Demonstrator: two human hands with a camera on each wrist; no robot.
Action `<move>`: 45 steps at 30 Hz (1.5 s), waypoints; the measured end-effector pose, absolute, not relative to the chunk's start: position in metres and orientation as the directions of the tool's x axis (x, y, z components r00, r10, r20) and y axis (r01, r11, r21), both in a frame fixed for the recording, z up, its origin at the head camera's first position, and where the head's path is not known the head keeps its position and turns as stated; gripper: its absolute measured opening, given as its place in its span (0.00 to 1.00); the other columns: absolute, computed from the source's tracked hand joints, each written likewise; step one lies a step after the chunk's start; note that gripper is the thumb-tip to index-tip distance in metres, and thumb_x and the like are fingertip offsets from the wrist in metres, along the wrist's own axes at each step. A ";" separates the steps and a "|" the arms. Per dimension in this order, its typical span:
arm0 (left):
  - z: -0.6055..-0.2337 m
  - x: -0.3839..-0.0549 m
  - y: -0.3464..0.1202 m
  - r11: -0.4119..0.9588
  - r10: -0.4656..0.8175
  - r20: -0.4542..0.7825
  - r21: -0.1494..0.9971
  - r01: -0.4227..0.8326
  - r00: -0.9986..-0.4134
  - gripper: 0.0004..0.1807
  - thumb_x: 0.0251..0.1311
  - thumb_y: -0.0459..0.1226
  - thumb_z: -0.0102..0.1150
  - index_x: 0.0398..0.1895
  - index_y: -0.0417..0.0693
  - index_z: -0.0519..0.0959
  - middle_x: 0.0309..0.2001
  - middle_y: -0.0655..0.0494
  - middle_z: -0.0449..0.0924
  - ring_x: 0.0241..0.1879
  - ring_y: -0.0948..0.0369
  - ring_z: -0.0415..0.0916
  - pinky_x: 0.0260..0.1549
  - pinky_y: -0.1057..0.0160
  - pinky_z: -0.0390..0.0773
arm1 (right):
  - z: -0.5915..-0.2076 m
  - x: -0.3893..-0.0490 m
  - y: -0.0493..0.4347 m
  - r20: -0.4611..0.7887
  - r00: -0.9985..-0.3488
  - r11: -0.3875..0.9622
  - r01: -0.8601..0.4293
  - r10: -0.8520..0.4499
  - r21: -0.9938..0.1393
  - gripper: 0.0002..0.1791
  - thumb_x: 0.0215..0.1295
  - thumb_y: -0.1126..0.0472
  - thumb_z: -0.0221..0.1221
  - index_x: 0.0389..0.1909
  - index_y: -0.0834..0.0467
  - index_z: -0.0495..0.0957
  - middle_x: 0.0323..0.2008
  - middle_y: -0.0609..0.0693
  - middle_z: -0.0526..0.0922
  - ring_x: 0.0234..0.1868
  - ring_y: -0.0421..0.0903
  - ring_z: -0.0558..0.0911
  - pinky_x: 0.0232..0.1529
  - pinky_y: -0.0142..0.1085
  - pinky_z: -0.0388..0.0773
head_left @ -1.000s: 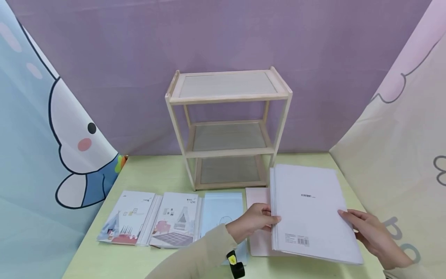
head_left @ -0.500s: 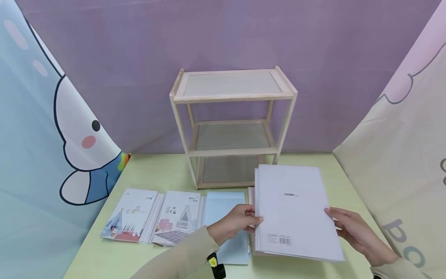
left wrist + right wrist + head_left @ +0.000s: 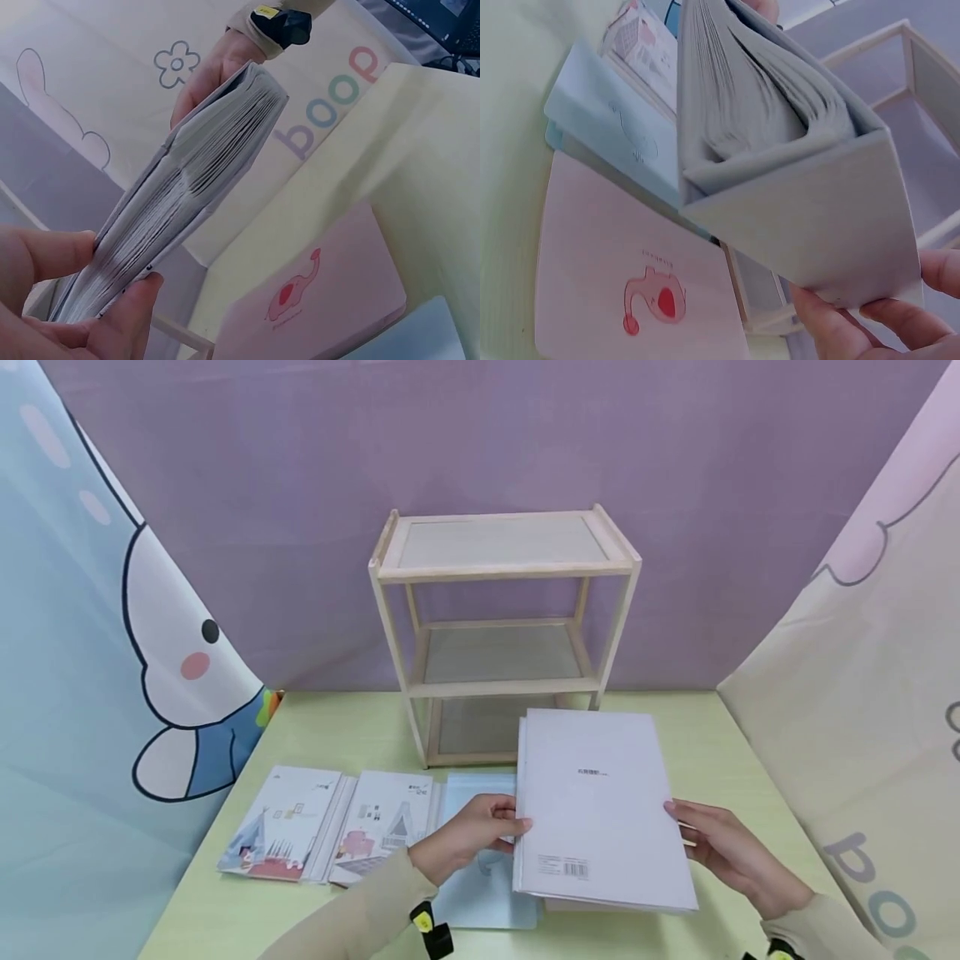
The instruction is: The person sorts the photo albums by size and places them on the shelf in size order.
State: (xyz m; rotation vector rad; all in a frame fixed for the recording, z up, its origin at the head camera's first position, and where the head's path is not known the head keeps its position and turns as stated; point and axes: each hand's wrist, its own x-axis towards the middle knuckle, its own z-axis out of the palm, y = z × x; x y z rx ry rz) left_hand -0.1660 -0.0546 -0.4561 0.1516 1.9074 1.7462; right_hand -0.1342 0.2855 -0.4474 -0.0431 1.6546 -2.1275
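Observation:
Between my two hands is a thick white hardcover book (image 3: 592,818), tilted above the table with small print and a barcode facing up. My left hand (image 3: 476,831) pinches its left edge, where the fanned pages (image 3: 217,142) show between the covers. On the opposite side, my right hand (image 3: 723,847) holds the spine edge, thumb on one face and fingers on the other; the broad plain spine (image 3: 802,217) shows in the right wrist view. Beneath it lies a pink notebook (image 3: 630,255) with a red elephant, mostly hidden in the head view. A light blue notebook (image 3: 487,893) is beside that.
Two white illustrated books (image 3: 281,822) lie in a row at the left of the pale green table (image 3: 202,910). Behind them stands a three-tier wooden rack (image 3: 506,572), its lower right partly covered by the held book. Printed cloth (image 3: 862,693) and purple cloth (image 3: 262,485) hang around.
Both hands have carried the white book to the left, from the right of the rack to in front of its lower right corner. It now covers more of the pink and blue notebooks.

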 end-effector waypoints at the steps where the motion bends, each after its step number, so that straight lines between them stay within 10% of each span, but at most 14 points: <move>1: -0.456 -0.166 -0.057 0.154 0.431 -0.309 0.951 -0.269 -0.847 0.15 0.59 0.34 0.60 0.47 0.34 0.76 0.30 0.55 0.74 0.30 0.64 0.75 0.31 0.61 0.81 | -0.447 -0.135 0.284 -0.240 -0.901 -0.193 0.324 -0.363 -0.926 0.17 0.73 0.64 0.45 0.37 0.49 0.83 0.36 0.41 0.84 0.38 0.36 0.81 0.39 0.32 0.79; 45: -0.389 -0.159 -0.128 0.089 0.434 -0.135 0.990 -0.106 -0.891 0.24 0.57 0.33 0.60 0.55 0.31 0.71 0.41 0.52 0.75 0.37 0.60 0.75 0.36 0.60 0.78 | -0.397 -0.134 0.218 0.056 -0.956 -0.334 0.046 -0.289 -0.941 0.19 0.69 0.71 0.47 0.43 0.49 0.84 0.39 0.43 0.83 0.38 0.36 0.81 0.39 0.32 0.80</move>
